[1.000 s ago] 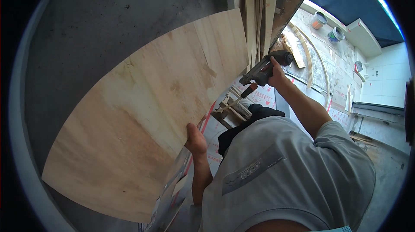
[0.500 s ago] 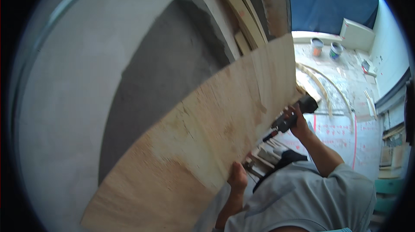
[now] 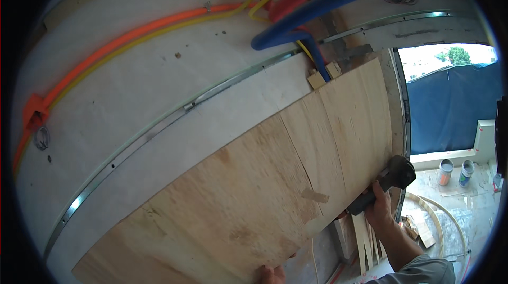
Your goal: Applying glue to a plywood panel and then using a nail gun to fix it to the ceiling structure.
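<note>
**Plywood board [image 3: 238, 188] in our hands before a pale wall [image 3: 127, 104]**

We have the wide board slanting up to the right, its long curved edge below the metal rail [image 3: 227, 85]; whether it touches the wall we cannot tell. Our left hand [image 3: 272, 275] is at the bottom of the view, partly cut off, its fingers pinching the board's lower edge. Our right hand [image 3: 378, 207] has its fingers wrapped around a black power tool [image 3: 398, 173], just beside the board's lower right edge; we cannot tell if the two touch. Above run a blue pipe [image 3: 317, 22] and an orange pipe [image 3: 143, 31]. Wood strips [image 3: 362, 244] stand below the tool. Off to the right, two buckets [image 3: 446, 172] sit near a blue sheet [image 3: 444, 109].
</note>
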{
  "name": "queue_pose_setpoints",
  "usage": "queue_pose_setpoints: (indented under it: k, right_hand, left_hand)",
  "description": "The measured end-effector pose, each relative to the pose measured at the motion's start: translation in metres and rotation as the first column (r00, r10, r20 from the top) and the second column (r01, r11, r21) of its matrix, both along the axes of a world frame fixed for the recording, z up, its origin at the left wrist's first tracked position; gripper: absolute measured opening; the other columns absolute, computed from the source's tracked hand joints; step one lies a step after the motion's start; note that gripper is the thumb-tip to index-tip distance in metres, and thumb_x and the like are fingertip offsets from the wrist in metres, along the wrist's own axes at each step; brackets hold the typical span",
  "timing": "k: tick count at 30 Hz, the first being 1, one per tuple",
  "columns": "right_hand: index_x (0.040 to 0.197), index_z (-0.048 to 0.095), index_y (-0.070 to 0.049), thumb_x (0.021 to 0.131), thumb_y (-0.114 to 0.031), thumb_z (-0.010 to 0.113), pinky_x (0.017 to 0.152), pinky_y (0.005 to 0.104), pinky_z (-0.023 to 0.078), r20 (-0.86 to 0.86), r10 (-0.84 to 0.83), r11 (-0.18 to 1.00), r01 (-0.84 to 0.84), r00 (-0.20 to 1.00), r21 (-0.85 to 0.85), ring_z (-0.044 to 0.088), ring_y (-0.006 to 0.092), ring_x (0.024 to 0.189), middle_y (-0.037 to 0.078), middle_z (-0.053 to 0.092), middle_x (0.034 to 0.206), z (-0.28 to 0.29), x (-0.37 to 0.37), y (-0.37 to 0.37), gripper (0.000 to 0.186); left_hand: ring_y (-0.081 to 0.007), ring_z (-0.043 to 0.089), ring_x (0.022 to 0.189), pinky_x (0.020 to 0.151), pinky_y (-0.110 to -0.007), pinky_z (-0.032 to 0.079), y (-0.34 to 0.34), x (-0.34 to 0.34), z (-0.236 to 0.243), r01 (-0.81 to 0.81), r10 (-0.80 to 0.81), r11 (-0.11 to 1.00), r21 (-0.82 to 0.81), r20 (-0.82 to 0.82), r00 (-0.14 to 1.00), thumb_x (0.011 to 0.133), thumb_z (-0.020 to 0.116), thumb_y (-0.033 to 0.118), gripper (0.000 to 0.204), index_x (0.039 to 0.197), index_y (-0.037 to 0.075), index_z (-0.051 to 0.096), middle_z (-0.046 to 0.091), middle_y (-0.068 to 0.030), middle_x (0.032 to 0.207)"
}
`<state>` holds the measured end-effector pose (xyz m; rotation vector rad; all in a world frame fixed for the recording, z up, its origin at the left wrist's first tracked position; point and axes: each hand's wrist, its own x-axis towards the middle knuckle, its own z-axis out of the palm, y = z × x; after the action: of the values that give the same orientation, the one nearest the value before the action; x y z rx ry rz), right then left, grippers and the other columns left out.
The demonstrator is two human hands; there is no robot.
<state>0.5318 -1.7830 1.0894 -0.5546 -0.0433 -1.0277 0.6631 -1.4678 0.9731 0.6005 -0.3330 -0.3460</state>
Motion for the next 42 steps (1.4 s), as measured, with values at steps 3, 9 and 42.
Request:
queue_pose_setpoints:
  k: [3,9,42]
  right_hand:
    - [0.107,0.05,-0.01,0.097,-0.023,0.062,0.083,0.0326,0.047,0.134,-0.001,0.993,0.017,0.991,-0.115,0.055,0.0153,0.082,0.002,0.055,0.083,0.044,-0.007,-0.013,0.02]
    - [0.128,0.047,-0.004,0.096,-0.026,0.064,0.093,0.0385,0.052,0.273,-0.147,0.979,0.18,0.951,-0.1,0.063,0.0218,0.103,0.01,0.062,0.112,0.136,-0.038,0.007,0.042]
    - [0.1,0.062,0.0,0.082,-0.019,0.076,0.061,0.0272,0.051,0.124,-0.546,0.711,0.537,0.828,-0.454,0.058,0.0119,0.062,0.004,0.058,0.07,0.243,-0.216,-0.094,0.03]
  left_hand:
    - [-0.0112,0.05,0.126,0.113,-0.035,0.034,0.01,0.008,0.015,0.054,-0.054,0.999,-0.002,-0.174,0.983,0.095,0.065,0.01,0.038,0.132,0.017,0.057,0.056,0.0072,0.133]
    - [-0.0363,0.054,0.122,0.075,-0.049,0.06,-0.026,-0.075,0.246,-0.211,0.174,0.975,-0.067,0.818,0.549,0.092,0.061,0.039,0.075,0.152,0.012,0.025,0.041,-0.0126,0.148]
    - [-0.0239,0.048,0.13,0.111,-0.038,0.037,-0.021,-0.106,0.378,-0.342,0.544,0.839,-0.424,0.691,0.477,0.096,0.062,0.035,0.067,0.146,-0.002,0.037,0.048,-0.0119,0.144]
